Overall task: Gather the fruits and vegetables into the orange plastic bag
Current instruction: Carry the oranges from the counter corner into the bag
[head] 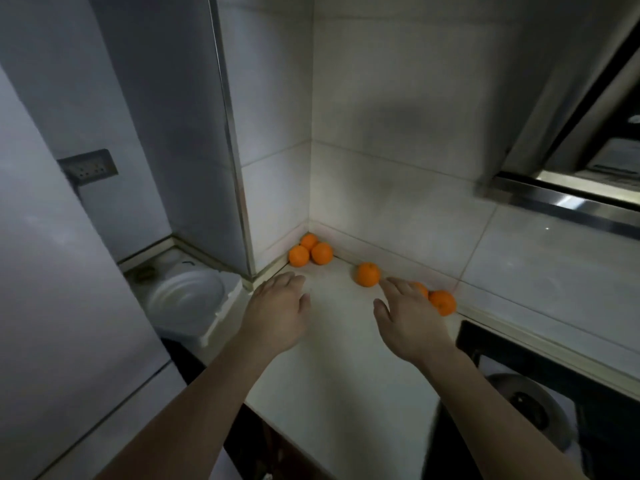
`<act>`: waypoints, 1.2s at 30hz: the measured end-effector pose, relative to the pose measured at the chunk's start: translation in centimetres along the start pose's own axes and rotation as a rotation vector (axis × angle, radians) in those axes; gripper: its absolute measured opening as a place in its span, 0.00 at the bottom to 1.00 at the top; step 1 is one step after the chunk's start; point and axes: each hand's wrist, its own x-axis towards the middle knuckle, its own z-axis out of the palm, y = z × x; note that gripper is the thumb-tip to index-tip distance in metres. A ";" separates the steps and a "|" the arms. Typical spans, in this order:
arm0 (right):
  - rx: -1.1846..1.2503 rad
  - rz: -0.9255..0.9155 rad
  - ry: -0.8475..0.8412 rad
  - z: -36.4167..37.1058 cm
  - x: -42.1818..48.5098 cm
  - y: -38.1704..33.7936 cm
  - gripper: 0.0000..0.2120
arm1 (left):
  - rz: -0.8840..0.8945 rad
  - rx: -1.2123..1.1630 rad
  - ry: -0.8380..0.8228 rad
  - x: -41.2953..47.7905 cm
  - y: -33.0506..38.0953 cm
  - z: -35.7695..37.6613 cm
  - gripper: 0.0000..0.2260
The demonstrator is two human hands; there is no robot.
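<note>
Several oranges lie on a white counter (339, 358). Three of them (311, 252) cluster in the far corner against the tiled walls. A single orange (368, 274) sits just right of the cluster. Two more oranges (442, 302) lie by the back wall, one partly hidden behind my right hand. My left hand (277, 311) hovers open, palm down, just in front of the corner cluster. My right hand (410, 322) is open too, fingers spread, its fingertips between the single orange and the right pair. Neither hand holds anything. No orange plastic bag is in view.
A black stove top (554, 372) with a pan lid (533, 410) sits at the right, under a steel range hood (571, 202). Left of the counter, a white bowl (185, 297) rests on a lower ledge. A tall white appliance (69, 306) fills the left side.
</note>
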 end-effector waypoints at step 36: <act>0.082 -0.102 -0.345 26.4 39.3 9.0 0.30 | -0.179 -0.012 -0.189 33.1 -14.1 25.7 0.27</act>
